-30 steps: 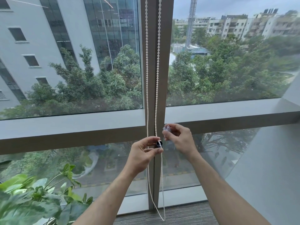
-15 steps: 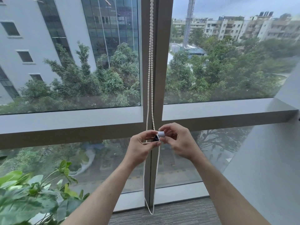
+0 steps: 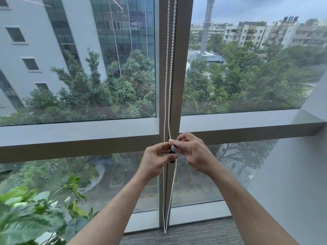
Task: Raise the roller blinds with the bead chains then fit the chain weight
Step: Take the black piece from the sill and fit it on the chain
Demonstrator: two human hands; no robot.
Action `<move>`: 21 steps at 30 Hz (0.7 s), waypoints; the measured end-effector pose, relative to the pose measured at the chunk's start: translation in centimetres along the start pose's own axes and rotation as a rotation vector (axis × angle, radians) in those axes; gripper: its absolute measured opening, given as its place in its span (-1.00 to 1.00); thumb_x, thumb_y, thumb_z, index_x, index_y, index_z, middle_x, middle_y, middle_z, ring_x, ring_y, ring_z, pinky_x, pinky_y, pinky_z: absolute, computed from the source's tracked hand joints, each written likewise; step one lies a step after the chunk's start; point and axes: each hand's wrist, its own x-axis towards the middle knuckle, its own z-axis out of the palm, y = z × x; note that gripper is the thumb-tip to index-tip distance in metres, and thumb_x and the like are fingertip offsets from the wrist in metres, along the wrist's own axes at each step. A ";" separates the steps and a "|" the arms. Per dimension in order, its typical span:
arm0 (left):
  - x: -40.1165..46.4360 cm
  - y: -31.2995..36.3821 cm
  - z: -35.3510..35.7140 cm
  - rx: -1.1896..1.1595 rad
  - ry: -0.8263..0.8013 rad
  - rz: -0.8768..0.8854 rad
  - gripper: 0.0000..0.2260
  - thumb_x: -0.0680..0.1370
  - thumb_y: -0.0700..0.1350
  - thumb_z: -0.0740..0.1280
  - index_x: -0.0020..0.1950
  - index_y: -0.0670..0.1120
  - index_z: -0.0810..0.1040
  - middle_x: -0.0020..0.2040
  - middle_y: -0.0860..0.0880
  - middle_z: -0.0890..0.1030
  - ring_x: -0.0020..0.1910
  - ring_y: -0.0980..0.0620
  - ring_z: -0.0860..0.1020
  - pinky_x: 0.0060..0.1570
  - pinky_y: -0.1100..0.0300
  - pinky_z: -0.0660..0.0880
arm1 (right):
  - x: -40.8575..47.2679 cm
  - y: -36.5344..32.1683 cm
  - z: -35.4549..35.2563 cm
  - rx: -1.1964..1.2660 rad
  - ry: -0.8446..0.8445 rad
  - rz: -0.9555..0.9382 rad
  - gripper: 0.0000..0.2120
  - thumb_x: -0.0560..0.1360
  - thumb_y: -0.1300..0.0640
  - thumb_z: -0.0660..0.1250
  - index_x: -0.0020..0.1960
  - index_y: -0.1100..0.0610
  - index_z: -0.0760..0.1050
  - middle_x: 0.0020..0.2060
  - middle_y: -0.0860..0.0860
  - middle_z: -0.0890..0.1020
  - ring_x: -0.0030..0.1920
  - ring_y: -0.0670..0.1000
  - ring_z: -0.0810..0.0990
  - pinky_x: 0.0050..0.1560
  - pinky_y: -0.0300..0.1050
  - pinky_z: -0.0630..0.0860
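Observation:
A white bead chain hangs as a loop in front of the window's centre post, its bottom near the floor. Both hands meet on it at sill height. My left hand pinches the dark lower part of the small chain weight. My right hand grips the weight's white upper part, with the chain's right strand running through it. The fingers hide most of the weight. No blind fabric shows over the glass.
A leafy potted plant stands at the lower left, close to my left forearm. The horizontal window ledge runs just behind my hands. A grey wall angles in on the right. Grey carpet lies below.
My right hand brought the pale part across to the dark piece in my left hand, and the two are now pressed together on the chain. The chain strands drew closer together.

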 end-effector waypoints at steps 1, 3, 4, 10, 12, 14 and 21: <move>0.0 0.0 0.0 -0.008 -0.004 -0.004 -0.73 0.41 -0.34 0.51 0.04 -0.06 0.70 -0.10 -0.04 0.73 -0.13 0.04 0.65 -0.11 0.13 0.62 | 0.0 0.0 0.1 -0.003 -0.006 -0.006 -0.69 0.58 0.29 0.33 0.30 0.16 0.58 0.00 -0.03 0.49 -0.04 -0.10 0.52 0.08 -0.47 0.39; 0.0 -0.2 -0.1 -0.021 -0.009 -0.017 -0.74 0.41 -0.33 0.51 0.05 -0.09 0.70 -0.09 -0.10 0.72 -0.14 0.00 0.64 -0.10 0.07 0.62 | 0.0 0.0 0.2 -0.011 -0.016 -0.023 -0.69 0.58 0.28 0.31 0.30 0.18 0.57 0.01 -0.02 0.48 -0.03 -0.06 0.53 0.09 -0.48 0.38; 0.0 -0.2 -0.2 -0.022 -0.010 -0.023 -0.75 0.41 -0.32 0.51 0.06 -0.11 0.70 -0.09 -0.13 0.71 -0.15 -0.03 0.63 -0.09 0.03 0.62 | -0.1 0.0 0.3 -0.016 -0.017 -0.033 -0.69 0.58 0.30 0.31 0.31 0.19 0.57 0.02 -0.02 0.48 -0.03 -0.05 0.53 0.10 -0.50 0.36; 0.0 -0.5 -0.2 -0.051 -0.044 -0.055 -0.77 0.42 -0.29 0.51 0.08 -0.20 0.67 -0.08 -0.23 0.67 -0.18 -0.09 0.60 -0.11 -0.02 0.61 | -0.4 0.4 0.7 -0.025 -0.036 -0.049 -0.67 0.58 0.33 0.28 0.33 0.20 0.55 0.03 -0.02 0.46 -0.01 0.00 0.54 0.09 -0.49 0.36; -0.1 -0.5 -0.2 -0.054 -0.045 -0.065 -0.77 0.43 -0.29 0.50 0.08 -0.18 0.68 -0.09 -0.21 0.68 -0.19 -0.08 0.60 -0.12 0.01 0.62 | -0.6 0.5 0.8 -0.014 -0.040 -0.056 -0.65 0.59 0.34 0.25 0.34 0.20 0.54 0.04 -0.02 0.46 -0.03 -0.07 0.51 0.09 -0.50 0.35; -0.3 -0.5 -0.1 -0.061 -0.045 -0.072 -0.76 0.43 -0.30 0.50 0.07 -0.12 0.69 -0.09 -0.17 0.69 -0.19 -0.07 0.60 -0.13 0.04 0.62 | -0.8 0.6 1.0 0.010 -0.037 -0.056 -0.63 0.58 0.34 0.21 0.35 0.20 0.53 0.05 -0.01 0.46 -0.04 -0.20 0.47 0.09 -0.50 0.34; -0.5 0.0 0.1 -0.089 -0.031 -0.076 -0.76 0.42 -0.30 0.49 0.07 -0.15 0.69 -0.06 -0.26 0.66 -0.17 -0.11 0.59 -0.15 0.08 0.61 | -1.5 1.3 2.0 0.196 -0.011 0.025 -0.61 0.58 0.30 0.24 0.39 0.11 0.50 0.08 -0.05 0.48 0.04 -0.22 0.50 0.15 -0.46 0.36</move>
